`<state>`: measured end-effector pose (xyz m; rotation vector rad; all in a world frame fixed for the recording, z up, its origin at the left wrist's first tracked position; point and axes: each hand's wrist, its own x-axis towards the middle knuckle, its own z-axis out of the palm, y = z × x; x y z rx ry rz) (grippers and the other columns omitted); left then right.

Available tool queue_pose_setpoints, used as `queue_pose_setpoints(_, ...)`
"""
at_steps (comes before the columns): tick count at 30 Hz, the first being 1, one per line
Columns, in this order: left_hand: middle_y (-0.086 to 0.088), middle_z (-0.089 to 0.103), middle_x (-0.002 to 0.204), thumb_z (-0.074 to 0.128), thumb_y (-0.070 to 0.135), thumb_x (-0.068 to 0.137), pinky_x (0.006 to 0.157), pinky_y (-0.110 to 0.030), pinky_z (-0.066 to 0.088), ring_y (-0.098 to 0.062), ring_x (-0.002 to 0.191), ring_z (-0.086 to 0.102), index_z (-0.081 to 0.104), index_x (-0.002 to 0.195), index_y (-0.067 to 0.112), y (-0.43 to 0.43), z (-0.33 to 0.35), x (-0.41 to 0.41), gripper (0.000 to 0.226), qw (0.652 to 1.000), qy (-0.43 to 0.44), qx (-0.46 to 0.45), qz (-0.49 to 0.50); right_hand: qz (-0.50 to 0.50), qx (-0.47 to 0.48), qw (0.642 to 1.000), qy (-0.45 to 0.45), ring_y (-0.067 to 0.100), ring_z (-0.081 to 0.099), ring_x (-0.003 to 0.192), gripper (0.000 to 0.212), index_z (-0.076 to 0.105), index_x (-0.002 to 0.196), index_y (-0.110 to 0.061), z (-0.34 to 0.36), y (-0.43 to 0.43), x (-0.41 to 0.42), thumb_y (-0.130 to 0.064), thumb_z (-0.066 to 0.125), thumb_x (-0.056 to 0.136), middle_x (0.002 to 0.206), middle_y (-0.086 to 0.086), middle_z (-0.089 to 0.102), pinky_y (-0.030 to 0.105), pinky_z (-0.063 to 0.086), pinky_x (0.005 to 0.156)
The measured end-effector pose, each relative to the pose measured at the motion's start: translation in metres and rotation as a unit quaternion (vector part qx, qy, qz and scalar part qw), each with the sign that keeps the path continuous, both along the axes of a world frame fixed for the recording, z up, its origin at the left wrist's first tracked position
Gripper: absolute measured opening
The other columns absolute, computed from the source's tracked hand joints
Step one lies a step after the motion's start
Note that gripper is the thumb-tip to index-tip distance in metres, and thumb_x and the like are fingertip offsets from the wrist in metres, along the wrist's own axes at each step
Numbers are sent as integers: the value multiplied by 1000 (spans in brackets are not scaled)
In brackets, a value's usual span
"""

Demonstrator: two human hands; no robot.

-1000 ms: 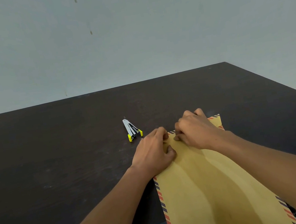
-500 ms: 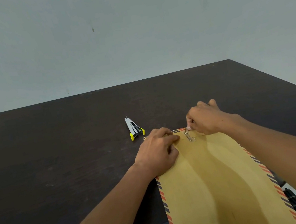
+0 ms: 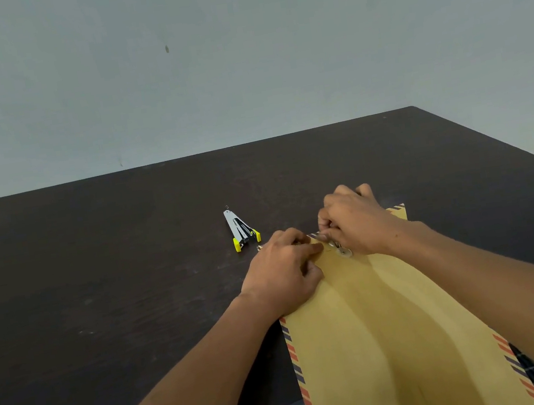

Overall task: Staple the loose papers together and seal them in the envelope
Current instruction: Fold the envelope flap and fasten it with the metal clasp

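Your right hand (image 3: 356,220) pinches the string at the clasp (image 3: 342,250) on the envelope (image 3: 383,341), whose long axis runs from you across the desk (image 3: 99,296), while your left hand (image 3: 284,272) presses its far-left corner flat.

I see two bare forearms coming in from the bottom edge, the left from the lower left and the right from the lower right corner. No sleeve shows on either one; both are uncovered from the frame edge to the wrist. The left hand (image 3: 283,274) wears nothing: no ring, no watch, no band at the wrist, and no glove. The right hand (image 3: 356,220) is equally plain, with bare knuckles and a bare wrist. I find no marks, tape or jewellery on either arm. The fingernails I can make out look short and unpainted.
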<state>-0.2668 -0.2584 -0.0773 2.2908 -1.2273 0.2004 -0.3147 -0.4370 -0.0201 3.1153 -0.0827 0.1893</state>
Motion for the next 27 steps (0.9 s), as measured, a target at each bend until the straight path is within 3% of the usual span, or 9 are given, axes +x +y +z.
queue_pose_setpoints(5, 6, 61, 117, 48, 32, 82, 84, -39, 54, -14, 108, 53, 72, 121, 27, 0, 1, 0, 46, 1000, 2, 4, 1, 67, -31, 995, -67, 15, 47, 109, 13, 73, 88, -30, -6, -3, -8, -38, 64, 92, 92, -14, 52, 39, 30, 89)
queue_pose_setpoints(10, 5, 66, 116, 54, 32, 80, 88, -39, 53, -15, 109, 58, 70, 114, 18, 1, 4, -1, 39, 1000, 16, -1, 18, 35, 52, 996, -59, 13, 48, 106, 14, 75, 86, -31, -13, -7, -18, -43, 69, 89, 88, -14, 61, 37, 27, 85)
queue_pose_setpoints(17, 8, 66, 114, 56, 34, 82, 89, -36, 52, -11, 107, 57, 66, 110, 22, 3, 6, -2, 32, 999, 24, 7, 20, -16, 106, 994, -26, 10, 46, 107, 16, 71, 76, -34, -9, -12, -28, -42, 68, 90, 83, -15, 61, 38, 27, 87)
queue_pose_setpoints(19, 8, 66, 117, 57, 33, 83, 90, -36, 51, -11, 110, 57, 67, 111, 21, 4, 6, -2, 32, 999, 24, 4, 21, -31, 101, 994, -14, 9, 46, 108, 21, 67, 70, -37, -7, -14, -30, -39, 66, 91, 83, -15, 60, 36, 24, 85)
queue_pose_setpoints(23, 7, 65, 120, 56, 33, 85, 92, -36, 51, -11, 112, 56, 67, 112, 21, 4, 7, -3, 31, 999, 28, 11, 21, -56, 49, 997, -19, 8, 44, 109, 18, 75, 84, -32, -6, -22, -35, -41, 62, 94, 80, -17, 57, 35, 22, 85)
queue_pose_setpoints(27, 9, 64, 122, 55, 33, 86, 93, -36, 51, -10, 114, 55, 66, 113, 22, 4, 6, -3, 32, 999, 27, 15, 22, -82, 39, 994, -61, 11, 46, 106, 19, 73, 84, -32, -9, -27, -34, -42, 61, 95, 84, -15, 58, 35, 19, 81)
